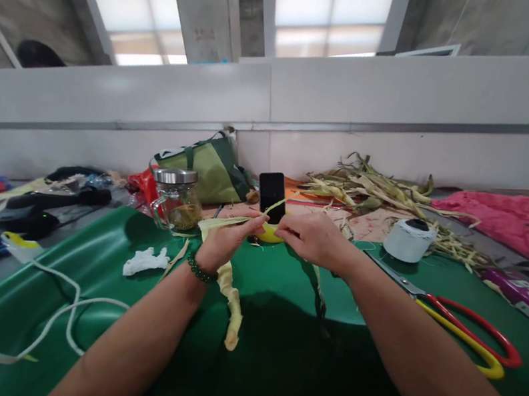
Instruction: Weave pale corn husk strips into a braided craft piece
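My left hand [226, 242] is closed in a pinch on pale dried husk strips [222, 221]. A twisted braid of husk [231, 304] hangs down from it over the green sheet [267, 361]. My right hand [313, 236] is closed too, gripping the same strips from the right. Between both hands sits a small yellow object [269, 234], partly hidden by the fingers. A green bead bracelet [200, 272] circles my left wrist.
A pile of dried husks [377, 193] lies at the back right beside a white thread spool [408, 239]. Red-and-yellow scissors [466, 326], a glass jar [177, 200], a black phone [272, 194], a green bag [212, 165], white cord [67, 314] and pink cloth [519, 220] surround the work.
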Tool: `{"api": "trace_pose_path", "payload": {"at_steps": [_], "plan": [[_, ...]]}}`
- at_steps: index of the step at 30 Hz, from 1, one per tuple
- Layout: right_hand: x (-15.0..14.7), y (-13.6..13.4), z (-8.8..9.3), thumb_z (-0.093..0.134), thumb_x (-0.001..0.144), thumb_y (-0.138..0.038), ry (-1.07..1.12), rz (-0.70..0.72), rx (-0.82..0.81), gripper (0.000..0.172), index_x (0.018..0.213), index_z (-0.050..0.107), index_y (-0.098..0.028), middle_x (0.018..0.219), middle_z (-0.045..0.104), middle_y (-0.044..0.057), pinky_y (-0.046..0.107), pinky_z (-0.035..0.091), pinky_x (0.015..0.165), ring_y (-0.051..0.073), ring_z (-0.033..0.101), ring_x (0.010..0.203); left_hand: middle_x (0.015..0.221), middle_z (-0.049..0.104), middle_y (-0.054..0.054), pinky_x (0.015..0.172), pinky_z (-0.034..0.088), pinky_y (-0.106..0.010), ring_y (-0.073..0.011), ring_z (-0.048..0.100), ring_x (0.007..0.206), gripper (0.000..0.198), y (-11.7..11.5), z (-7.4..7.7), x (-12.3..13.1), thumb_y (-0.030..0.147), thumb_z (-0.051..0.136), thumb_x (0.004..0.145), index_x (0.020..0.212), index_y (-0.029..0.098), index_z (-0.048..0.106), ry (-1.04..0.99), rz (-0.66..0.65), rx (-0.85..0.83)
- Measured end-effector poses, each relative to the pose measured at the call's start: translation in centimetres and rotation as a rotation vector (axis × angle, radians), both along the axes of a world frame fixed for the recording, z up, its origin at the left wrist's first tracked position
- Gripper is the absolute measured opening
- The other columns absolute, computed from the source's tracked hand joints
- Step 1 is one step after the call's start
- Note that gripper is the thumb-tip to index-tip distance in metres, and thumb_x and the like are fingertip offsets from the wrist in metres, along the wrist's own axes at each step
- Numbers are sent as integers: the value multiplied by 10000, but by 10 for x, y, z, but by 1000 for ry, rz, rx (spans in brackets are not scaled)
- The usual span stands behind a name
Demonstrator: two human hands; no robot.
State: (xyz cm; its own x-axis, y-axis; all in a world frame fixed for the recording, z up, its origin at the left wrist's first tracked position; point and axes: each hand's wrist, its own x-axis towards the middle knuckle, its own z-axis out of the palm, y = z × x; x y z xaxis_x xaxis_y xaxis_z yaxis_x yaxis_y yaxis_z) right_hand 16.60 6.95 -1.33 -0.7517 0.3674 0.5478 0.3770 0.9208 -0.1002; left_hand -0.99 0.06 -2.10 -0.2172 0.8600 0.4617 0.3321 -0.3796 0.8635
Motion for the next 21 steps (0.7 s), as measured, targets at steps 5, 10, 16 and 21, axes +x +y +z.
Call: {"api": "trace_pose_path", "payload": {"at_steps": [5,10,16,21], "plan": [[-7,10,-4,534,819,-509,256,81,-359,400,695,638,-143,603,562,8,228,277,526,101,456,558,979,725,-72,794,540,-325,-233,660,905,281,-5,4,0,319,724,673,909,167,740,51,-71,-49],[-15,9,-5,601,741,-480,532,200,-706,349,652,619,-142,583,536,-6,218,314,481,87,440,518,909,727,-70,807,528,-336,-245,655,904,197,-8,-1,9,299,739,653,806,175,740,35,-97,-54],[-17,-6,-4,647,717,-456,675,177,-645,359,535,593,-151,517,521,-13,223,319,490,83,428,514,844,730,-32,832,513,-332,-226,654,883,87,-11,0,11,309,709,696,746,245,742,137,-20,-10],[-16,3,-7,690,657,-488,718,196,-846,366,564,601,-146,526,551,-10,221,353,491,78,446,501,877,721,-39,834,507,-316,-221,643,903,110,-7,0,4,315,702,697,755,226,734,133,-74,-47]]}}
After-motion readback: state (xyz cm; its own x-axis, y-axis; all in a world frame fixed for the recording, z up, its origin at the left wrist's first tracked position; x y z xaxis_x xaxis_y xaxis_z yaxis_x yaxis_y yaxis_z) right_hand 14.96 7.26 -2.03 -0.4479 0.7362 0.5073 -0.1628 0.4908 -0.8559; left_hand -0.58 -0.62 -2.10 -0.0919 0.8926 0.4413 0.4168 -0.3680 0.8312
